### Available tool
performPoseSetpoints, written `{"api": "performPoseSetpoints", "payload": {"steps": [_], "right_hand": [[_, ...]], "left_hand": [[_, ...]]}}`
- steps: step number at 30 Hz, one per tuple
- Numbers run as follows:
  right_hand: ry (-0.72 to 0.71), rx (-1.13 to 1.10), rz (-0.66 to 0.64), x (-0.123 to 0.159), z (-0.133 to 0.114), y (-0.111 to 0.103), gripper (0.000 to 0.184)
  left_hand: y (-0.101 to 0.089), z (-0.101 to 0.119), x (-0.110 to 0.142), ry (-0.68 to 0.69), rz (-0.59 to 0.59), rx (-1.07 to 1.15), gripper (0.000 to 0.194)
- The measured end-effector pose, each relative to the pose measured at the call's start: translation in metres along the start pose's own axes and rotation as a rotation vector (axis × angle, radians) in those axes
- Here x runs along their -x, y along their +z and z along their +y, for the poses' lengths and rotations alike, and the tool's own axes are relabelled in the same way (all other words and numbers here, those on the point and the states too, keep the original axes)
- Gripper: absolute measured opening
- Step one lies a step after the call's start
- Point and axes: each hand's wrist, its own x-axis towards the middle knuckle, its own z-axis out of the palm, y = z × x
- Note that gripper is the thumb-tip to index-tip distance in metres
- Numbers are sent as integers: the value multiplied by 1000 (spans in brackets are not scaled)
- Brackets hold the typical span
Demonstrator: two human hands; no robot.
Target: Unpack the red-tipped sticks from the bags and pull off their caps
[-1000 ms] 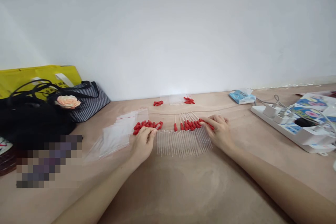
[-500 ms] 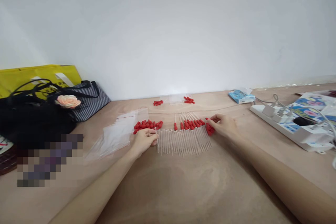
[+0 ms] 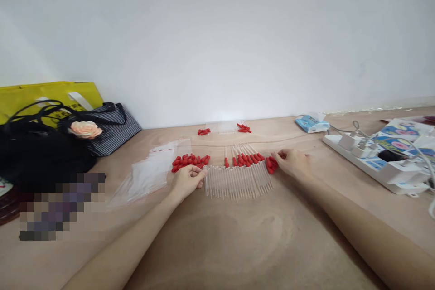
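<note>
Clear glass dropper tubes (image 3: 234,183) lie side by side in a wide row on the table. My left hand (image 3: 187,182) is closed at the row's left end, thumb and finger pinching the top of a dropper tube (image 3: 205,176). My right hand (image 3: 292,162) has its fingertips pinched at a small pile of red rubber bulbs (image 3: 270,166), apparently on one of them; the fingers partly hide it. Above the row lie several tubes fitted with red bulbs (image 3: 249,159), thin ends pointing away. A larger heap of loose red bulbs (image 3: 190,161) sits just beyond my left hand.
Clear zip bags (image 3: 149,174) are spread on the left. Farther back lie more red bulbs (image 3: 244,128) and a clear bag by the wall. A tissue pack (image 3: 311,123) and a power strip (image 3: 370,165) stand right; a striped bag (image 3: 113,133) and yellow bag are left.
My right hand has shifted slightly right, and the red bulb that stuck out at its fingertips no longer shows clearly. My left hand stays at the row's left end. The view has shifted slightly.
</note>
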Motion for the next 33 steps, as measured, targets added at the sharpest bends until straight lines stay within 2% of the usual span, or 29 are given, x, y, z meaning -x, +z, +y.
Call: {"api": "performPoseSetpoints", "payload": {"steps": [8, 14, 24, 27, 30, 33], "right_hand": [[5, -14, -18, -6, -9, -6, 30], [-43, 71, -240, -25, -32, -5, 29], [-15, 81, -406, -56, -48, 13, 22], [-24, 82, -393, -57, -53, 7, 19], [-77, 52, -314, -47, -59, -7, 24], [-175, 0, -197, -22, -61, -18, 24]], "left_hand": [[-8, 5, 5, -26, -1, 16, 20], [-9, 1, 5, -10, 23, 10, 20], [-8, -4, 5, 58, 58, -22, 24], [-9, -5, 5, 78, 62, -37, 25], [-10, -6, 6, 113, 78, -64, 25], [-9, -7, 9, 253, 117, -131, 24]]}}
